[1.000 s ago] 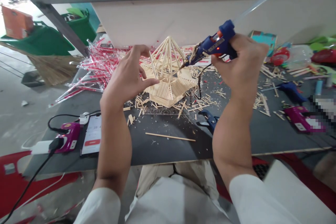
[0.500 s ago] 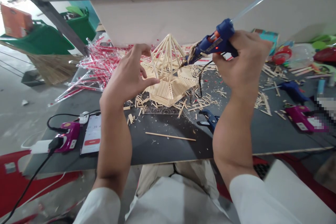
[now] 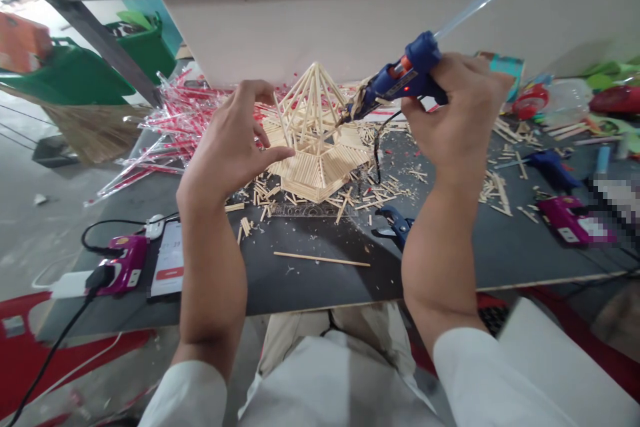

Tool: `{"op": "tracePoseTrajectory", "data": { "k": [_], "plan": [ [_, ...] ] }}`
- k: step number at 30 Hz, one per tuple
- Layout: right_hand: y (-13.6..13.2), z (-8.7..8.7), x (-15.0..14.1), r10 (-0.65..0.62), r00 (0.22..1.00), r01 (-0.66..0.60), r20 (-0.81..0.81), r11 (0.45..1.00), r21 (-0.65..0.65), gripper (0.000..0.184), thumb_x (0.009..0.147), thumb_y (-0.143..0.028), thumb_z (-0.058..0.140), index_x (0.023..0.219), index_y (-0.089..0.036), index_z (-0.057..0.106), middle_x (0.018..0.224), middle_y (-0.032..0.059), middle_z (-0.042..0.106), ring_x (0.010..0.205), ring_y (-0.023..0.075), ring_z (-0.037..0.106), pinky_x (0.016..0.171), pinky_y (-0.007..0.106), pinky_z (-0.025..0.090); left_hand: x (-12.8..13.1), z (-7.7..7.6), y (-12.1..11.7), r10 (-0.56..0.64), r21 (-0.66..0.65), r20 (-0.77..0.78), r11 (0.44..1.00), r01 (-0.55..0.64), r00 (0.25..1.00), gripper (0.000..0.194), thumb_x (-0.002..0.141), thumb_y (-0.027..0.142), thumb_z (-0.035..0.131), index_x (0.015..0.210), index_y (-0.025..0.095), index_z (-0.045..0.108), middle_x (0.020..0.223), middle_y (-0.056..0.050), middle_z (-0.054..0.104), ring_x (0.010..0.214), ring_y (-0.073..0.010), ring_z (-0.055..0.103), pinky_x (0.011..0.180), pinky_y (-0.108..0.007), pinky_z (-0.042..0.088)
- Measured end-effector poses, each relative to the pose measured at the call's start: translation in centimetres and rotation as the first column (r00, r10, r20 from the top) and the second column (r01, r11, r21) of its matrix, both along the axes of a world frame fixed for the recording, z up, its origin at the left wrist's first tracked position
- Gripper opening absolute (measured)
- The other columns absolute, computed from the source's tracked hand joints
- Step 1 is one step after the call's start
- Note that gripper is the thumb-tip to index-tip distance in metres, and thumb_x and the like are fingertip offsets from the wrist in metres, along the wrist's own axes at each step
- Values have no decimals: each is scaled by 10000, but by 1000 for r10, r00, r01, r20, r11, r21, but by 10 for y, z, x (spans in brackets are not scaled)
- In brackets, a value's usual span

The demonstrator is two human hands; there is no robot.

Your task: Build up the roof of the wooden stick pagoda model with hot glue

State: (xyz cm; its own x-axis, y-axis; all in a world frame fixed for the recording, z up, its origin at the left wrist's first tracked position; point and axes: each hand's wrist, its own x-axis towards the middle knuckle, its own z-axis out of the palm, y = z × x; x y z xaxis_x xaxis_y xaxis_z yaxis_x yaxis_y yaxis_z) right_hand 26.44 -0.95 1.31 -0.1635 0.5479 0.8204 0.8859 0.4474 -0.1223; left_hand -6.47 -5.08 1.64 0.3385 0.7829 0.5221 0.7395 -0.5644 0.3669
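Note:
A small house model of thin wooden sticks (image 3: 315, 140), with a pointed roof frame, stands on the dark table (image 3: 310, 273). My right hand (image 3: 457, 123) grips a blue hot glue gun (image 3: 400, 80) with a clear glue stick jutting from its back. Its nozzle touches the right side of the roof frame. My left hand (image 3: 233, 147) is at the model's left side, fingers curved and apart, thumb tip against the frame. Nothing else is in that hand.
Cut stick bits litter the table around the model, and one long stick (image 3: 323, 259) lies in front. Red-and-clear wrappers (image 3: 175, 127) are heaped at left. A phone (image 3: 167, 260), purple device (image 3: 125, 263), blue cutters (image 3: 397, 223) and a second glue gun (image 3: 553, 167) lie nearby.
The view has shifted slightly, so everything sits a bit further left. Both hands and the glue gun keep their places at the model.

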Motion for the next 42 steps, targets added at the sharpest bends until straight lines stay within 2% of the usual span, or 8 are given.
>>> {"op": "tracePoseTrajectory", "data": {
  "k": [6,10,15,21,27,33,42],
  "plan": [
    [-2,2,0,5,1000,-7,-24,999,-50,383,792,-285,700,1163,-381,704,1082,44,770,1020,335,640,929,510,449,0,1,-2,6,1,-4,1000,-6,1000,749,784,617,847,1382,358,478,1373,-84,634,789,-267,764,838,-522,623],
    [-7,4,-1,-10,1000,10,-2,997,-78,379,808,-284,681,1169,-400,701,1098,31,772,1048,339,645,940,512,454,1,1,-3,-25,18,11,1000,25,1000,714,802,628,823,1373,364,483,1365,-73,645,837,-276,767,860,-531,624],
    [-9,4,-2,-33,999,34,25,998,-43,436,787,-214,660,1180,-396,713,1106,26,778,1045,328,673,925,502,482,-1,1,-2,-5,-13,25,1000,5,1000,715,806,572,836,1394,373,481,1393,-87,639,900,-306,771,878,-542,618],
    [-7,3,-3,-40,998,41,37,999,-11,479,744,-205,663,1178,-397,724,1084,12,784,1026,318,693,914,501,498,-9,0,-1,-2,32,55,999,0,999,728,789,576,852,1380,365,482,1377,-78,651,870,-284,770,833,-506,642],
    [-9,4,-4,-8,1000,9,8,998,-61,423,798,-228,640,1171,-412,718,1036,40,761,1061,344,671,903,523,466,-9,1,-2,41,-29,48,999,-39,998,728,814,541,840,1407,352,461,1441,-96,611,971,-331,775,873,-549,619],
    [-9,3,-4,-40,999,41,32,998,-38,420,792,-221,646,1166,-399,716,1090,33,771,1056,336,667,912,506,466,-9,1,-2,20,23,80,999,-22,997,742,774,467,889,1385,342,487,1380,-94,643,743,-259,769,758,-521,647],
    [-12,6,-4,-20,999,19,42,1000,20,454,743,-149,684,1149,-345,741,1069,38,790,1036,314,706,919,458,469,-11,-1,0,4,12,71,1000,-5,997,730,802,469,854,1407,363,459,1385,-75,629,857,-270,775,824,-514,642]
  ]
}}
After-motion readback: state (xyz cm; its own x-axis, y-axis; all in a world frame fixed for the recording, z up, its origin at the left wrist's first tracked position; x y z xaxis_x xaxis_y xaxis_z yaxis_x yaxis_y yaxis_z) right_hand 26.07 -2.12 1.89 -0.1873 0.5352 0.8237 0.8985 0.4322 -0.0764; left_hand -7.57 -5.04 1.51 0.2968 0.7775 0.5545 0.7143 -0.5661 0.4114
